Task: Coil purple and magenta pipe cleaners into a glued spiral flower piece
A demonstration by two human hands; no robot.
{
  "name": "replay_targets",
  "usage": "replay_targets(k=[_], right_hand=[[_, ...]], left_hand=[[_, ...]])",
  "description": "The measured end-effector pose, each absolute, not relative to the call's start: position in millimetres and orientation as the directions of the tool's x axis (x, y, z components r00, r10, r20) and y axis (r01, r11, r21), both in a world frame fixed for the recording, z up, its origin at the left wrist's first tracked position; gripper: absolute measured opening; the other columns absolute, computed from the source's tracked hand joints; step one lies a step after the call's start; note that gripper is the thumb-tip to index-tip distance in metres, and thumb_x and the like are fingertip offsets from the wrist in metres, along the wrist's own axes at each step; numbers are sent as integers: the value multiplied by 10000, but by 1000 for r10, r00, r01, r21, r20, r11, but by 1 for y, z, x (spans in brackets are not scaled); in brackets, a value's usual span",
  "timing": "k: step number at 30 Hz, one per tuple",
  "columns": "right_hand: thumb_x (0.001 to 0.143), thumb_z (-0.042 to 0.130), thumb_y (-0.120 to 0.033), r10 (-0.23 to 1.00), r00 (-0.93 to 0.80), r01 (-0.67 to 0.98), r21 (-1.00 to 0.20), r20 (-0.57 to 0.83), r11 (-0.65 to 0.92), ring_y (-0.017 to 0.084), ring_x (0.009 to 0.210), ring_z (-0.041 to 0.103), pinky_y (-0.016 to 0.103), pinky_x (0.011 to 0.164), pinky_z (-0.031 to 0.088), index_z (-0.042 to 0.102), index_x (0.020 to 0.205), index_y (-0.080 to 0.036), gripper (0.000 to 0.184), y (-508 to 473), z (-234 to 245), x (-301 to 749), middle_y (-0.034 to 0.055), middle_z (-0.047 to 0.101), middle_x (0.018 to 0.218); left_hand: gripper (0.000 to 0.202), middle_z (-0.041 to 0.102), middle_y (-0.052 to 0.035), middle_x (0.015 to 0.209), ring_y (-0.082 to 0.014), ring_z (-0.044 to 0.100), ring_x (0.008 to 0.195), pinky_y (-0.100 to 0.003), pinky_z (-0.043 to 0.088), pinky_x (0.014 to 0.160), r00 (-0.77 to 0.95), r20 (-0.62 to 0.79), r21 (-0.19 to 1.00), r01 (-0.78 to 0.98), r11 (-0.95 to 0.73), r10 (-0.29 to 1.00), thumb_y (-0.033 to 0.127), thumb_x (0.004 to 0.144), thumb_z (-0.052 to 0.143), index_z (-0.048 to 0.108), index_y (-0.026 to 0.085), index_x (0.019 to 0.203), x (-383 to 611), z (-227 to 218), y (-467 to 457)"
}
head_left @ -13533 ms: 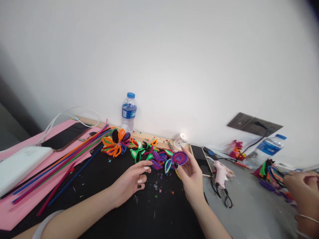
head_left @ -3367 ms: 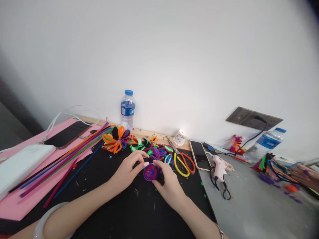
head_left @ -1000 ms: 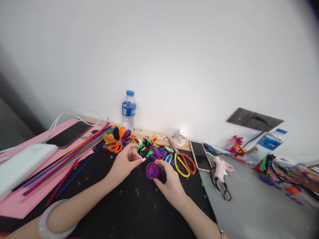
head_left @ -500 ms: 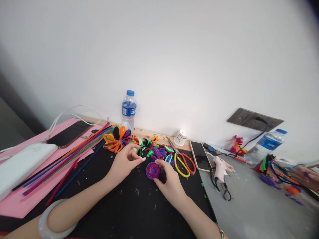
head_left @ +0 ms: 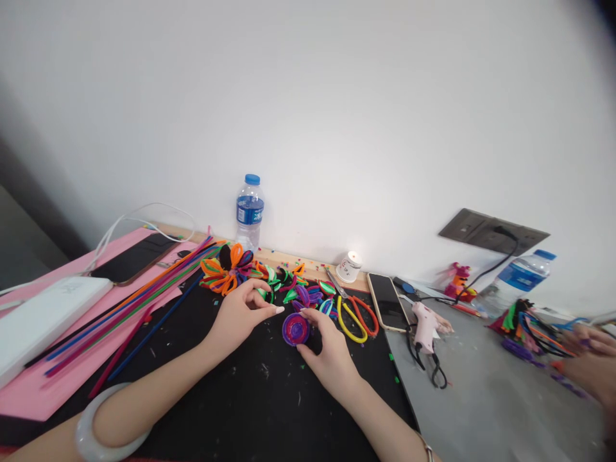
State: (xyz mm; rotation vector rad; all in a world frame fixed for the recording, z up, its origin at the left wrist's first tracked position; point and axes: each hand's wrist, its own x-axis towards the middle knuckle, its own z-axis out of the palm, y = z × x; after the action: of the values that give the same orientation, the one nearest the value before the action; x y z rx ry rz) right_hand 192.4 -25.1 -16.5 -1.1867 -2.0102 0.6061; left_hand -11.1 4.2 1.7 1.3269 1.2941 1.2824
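Observation:
My right hand [head_left: 332, 356] grips a small round coil [head_left: 295, 330] between thumb and fingertips. The coil looks wound from fuzzy pipe cleaner, with a purple rim and a magenta middle. Just left of it hovers my left hand [head_left: 240, 312], its thumb stretched toward the coil and its fingers bent, with a gap between them; I see nothing in it. Behind both hands lie a looped pipe-cleaner flower [head_left: 229, 273], mostly orange, and several smaller looped pieces [head_left: 308, 296] in purple, green and black. Scissors [head_left: 353, 314] with yellow and orange handles rest to the right.
Loose pipe cleaners [head_left: 139, 301] lie over pink paper [head_left: 29, 391] at left, near a phone [head_left: 137, 258] and a white box-like device [head_left: 52, 324]. A bottle [head_left: 249, 212], paper cup [head_left: 348, 266], second phone [head_left: 387, 301] and pink glue gun [head_left: 425, 327] stand or lie behind. Another person's hands [head_left: 590, 356] work at right.
My hands and the coil have hardly moved. At the far right, the other person's hands have come further into view, over the purple pieces there.

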Motion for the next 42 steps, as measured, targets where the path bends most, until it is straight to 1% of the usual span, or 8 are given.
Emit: replay_targets(k=[9,19,23,29,34,38,40,42], right_hand=[[703,605,-61,887,-317,552,-695,336,460,216,1070,559,389,940,457,474,1195,-245,542,-25,-15,192,55,581,1151],[708,607,-64,877,-332,548,-686,347,479,206,1063,561,370,937,455,465,1213,-241,553,-25,-18,193,55,577,1158],[698,610,-60,878,-328,552,-683,348,478,205,1055,565,365,934,458,473,1207,-238,557,-24,-18,193,54,584,1148],[699,610,-56,876,-334,552,-682,348,481,207,1055,565,365,931,460,470,1209,-235,558,-26,-17,193,58,583,1150],[699,611,-58,876,-336,554,-680,345,480,214,1051,564,377,923,463,468,1208,-234,557,-25,-16,193,64,583,1149],[702,610,-64,875,-338,549,-683,346,482,216,1060,563,380,934,457,464,1214,-236,559,-25,-17,192,64,577,1163],[705,607,-68,875,-338,546,-685,346,482,217,1055,565,381,928,460,464,1214,-240,556,-25,-17,192,64,580,1158],[706,603,-67,876,-336,545,-687,347,481,216,1052,565,382,923,463,465,1212,-241,553,-26,-18,193,63,583,1150]], left_hand=[[355,536,92,501,-107,491,479,-222,357,524,-55,72,989,133,-64,996,324,614,751,543,184,866,-11,3,3],[359,487,111,475,-83,428,447,-203,320,493,-43,76,984,166,-68,996,313,617,752,537,174,868,-10,4,2],[349,527,99,487,-95,471,463,-211,340,510,-30,61,984,170,-55,998,335,642,735,543,173,885,-12,4,2],[320,714,-7,640,-188,660,668,-289,473,687,46,29,996,85,-32,999,337,747,629,553,163,1005,-13,3,4],[406,752,-48,803,-198,682,733,-345,491,809,64,45,994,92,-51,997,309,769,594,542,146,1137,-14,0,5],[501,748,-82,945,-215,690,875,-355,483,883,85,6,1000,17,-7,996,302,761,597,501,135,1224,-14,0,5],[546,747,-80,958,-220,682,918,-345,486,884,99,-22,1000,-14,23,995,296,735,630,491,138,1239,-13,0,5],[575,759,-58,870,-218,687,881,-331,493,860,100,-30,1000,1,30,994,288,696,677,503,141,1223,-11,1,5]])
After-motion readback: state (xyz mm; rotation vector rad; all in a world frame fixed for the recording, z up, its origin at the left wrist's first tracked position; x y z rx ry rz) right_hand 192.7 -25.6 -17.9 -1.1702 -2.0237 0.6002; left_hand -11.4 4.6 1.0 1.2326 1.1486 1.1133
